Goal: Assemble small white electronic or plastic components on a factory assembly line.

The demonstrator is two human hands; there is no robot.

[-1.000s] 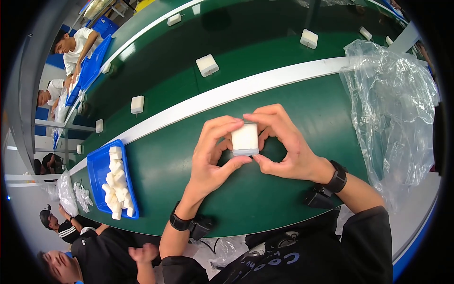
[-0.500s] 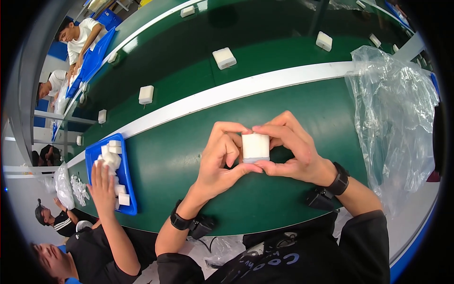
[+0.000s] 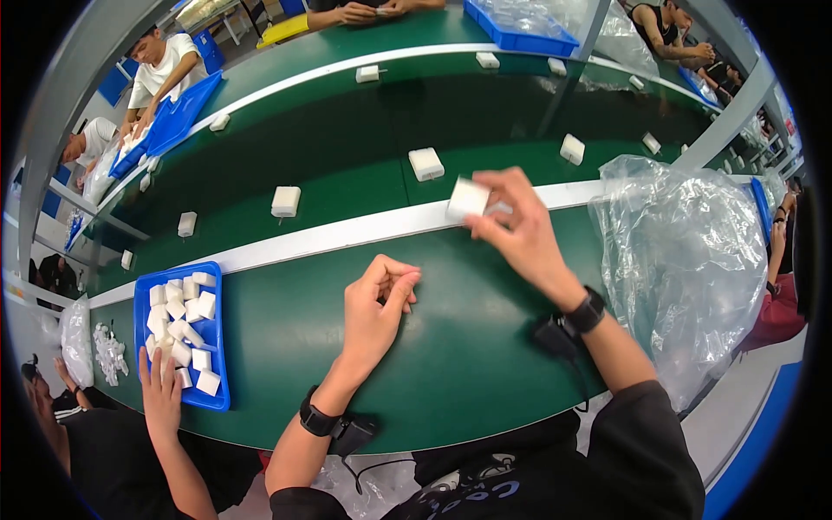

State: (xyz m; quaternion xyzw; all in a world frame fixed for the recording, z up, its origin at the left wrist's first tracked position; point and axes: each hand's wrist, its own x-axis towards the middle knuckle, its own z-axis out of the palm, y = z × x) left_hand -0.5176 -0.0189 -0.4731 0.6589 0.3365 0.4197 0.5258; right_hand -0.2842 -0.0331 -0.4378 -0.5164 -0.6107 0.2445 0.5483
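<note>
hands apart: right [image 3: 520, 224] stretched forward, pinching white block [image 3: 468, 198]; left [image 3: 373, 305] in loose fist.

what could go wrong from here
The white block, gripped by the right hand alone, could slip and perhaps strike the white rail, which it overlaps in this view. In the blue tray, white pieces lie loosely jumbled; the co-worker's hand at its edge might knock one out.
</note>
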